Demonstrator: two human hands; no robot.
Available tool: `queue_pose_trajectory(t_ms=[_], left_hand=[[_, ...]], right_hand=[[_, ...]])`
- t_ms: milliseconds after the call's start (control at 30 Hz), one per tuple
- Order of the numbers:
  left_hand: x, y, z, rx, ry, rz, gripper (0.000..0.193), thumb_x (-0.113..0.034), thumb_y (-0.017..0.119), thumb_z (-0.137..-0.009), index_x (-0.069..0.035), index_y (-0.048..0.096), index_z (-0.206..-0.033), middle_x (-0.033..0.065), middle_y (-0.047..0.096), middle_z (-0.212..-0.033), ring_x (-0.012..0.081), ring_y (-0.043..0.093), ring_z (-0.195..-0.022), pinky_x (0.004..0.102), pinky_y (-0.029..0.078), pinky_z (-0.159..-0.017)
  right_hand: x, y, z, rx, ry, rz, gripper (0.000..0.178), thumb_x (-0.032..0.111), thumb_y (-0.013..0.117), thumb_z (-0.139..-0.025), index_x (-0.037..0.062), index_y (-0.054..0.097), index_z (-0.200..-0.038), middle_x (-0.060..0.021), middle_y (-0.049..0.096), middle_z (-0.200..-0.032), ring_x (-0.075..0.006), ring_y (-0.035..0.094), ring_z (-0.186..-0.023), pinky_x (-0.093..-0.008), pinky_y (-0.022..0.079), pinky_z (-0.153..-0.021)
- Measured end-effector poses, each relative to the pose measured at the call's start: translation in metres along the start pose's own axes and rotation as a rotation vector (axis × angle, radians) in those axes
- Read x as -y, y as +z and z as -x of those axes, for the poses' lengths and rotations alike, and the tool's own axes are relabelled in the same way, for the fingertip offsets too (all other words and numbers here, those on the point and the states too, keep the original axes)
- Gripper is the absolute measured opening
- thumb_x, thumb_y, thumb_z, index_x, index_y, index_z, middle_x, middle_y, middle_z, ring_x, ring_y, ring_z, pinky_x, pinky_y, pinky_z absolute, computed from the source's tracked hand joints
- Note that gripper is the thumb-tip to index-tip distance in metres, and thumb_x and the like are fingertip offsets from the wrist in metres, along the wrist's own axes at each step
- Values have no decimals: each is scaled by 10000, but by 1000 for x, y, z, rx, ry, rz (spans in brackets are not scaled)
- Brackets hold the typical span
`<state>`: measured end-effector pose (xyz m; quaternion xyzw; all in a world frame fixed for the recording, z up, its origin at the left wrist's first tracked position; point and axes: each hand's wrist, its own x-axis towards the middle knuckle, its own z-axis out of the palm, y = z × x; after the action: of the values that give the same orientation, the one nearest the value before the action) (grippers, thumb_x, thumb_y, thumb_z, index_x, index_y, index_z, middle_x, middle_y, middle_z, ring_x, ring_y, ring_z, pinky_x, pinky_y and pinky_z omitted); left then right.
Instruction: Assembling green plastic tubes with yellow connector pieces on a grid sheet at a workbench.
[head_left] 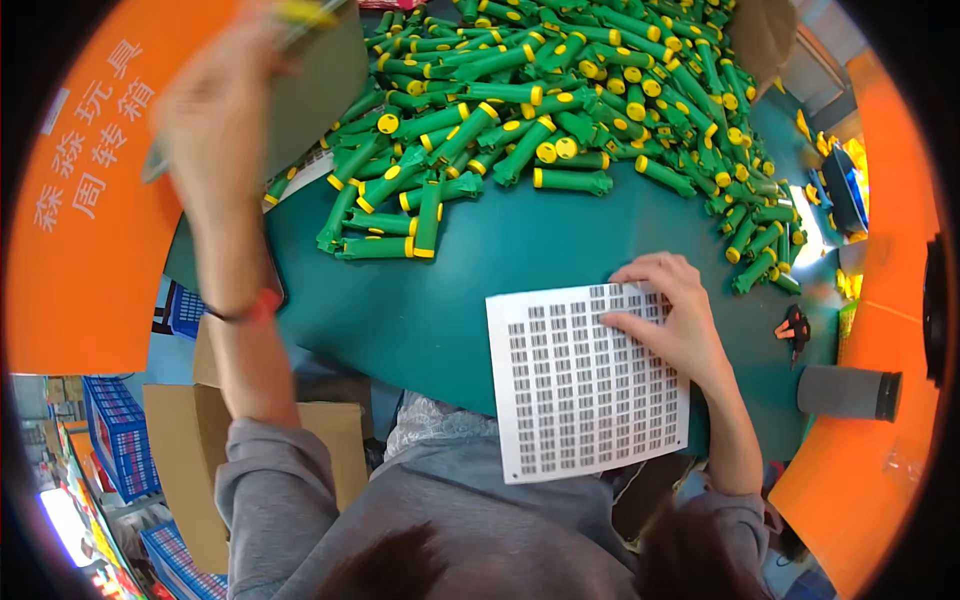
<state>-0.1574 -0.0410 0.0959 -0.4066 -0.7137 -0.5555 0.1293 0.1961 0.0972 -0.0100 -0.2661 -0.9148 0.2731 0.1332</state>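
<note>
Nearest, between four and five o'clock, the near edge of the tabletop (pixel 430 330) is crossed by a white sheet (pixel 590 400) printed with rows of small dark marks. At eight o'clock, past that edge, an open cardboard box (pixel 185 470) is seen beside the left forearm. Bare green surface is left from the middle toward nine o'clock, and a strip is left between sheet and heap. Toward three o'clock, room is limited by a small black-and-orange tool (pixel 793 328) and a grey cylinder (pixel 845 392).

The sheet is pinched at its upper-right part by the right grip (pixel 675 318) — thumb laid on the face, fingers at the far edge — and most of it is extended toward seven o'clock from there.

Farther off, from eleven to two o'clock, the tabletop is covered by a heap of green tubes (pixel 560 90) with yellow ends. At ten o'clock the left grip (pixel 218 115) is blurred over a greyish panel (pixel 320 100); how far it is opened, or whether anything is held, cannot be told.
</note>
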Motion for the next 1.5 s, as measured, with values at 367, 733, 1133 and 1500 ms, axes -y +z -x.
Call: queue_pose_trajectory(t_ms=[367,733,1133,1500], left_hand=[[-44,89,126,644,610,18,273,-95,768,-781,-91,715,-1049,34,653,-1076,237,605,-973,345,509,-790],[-12,132,147,529,935,29,188,-138,710,-764,-72,698,-939,25,635,-1008,189,587,-875,327,465,-736],[-7,141,146,463,744,89,215,-129,808,-689,-123,745,-894,-37,664,-921,182,561,-816,318,424,-708],[-6,139,146,395,854,-3,136,-129,680,-727,-106,692,-860,-17,651,-940,169,589,-887,328,455,-787]], right_hand=[[0,5,-7,17,164,-474,199,126,676,-922,-31,706,-1041,-45,642,-889,-110,571,-825,-237,445,-727],[-13,10,-11,-148,238,-520,189,101,637,-951,-19,722,-1070,-52,657,-955,-93,594,-853,-230,471,-740],[-10,16,-18,-173,285,-508,200,101,625,-963,-28,718,-1083,-50,653,-984,-82,622,-844,-215,502,-772],[-5,19,-22,-173,249,-444,187,93,625,-960,-21,723,-1071,-50,655,-986,-88,624,-859,-222,503,-781]])
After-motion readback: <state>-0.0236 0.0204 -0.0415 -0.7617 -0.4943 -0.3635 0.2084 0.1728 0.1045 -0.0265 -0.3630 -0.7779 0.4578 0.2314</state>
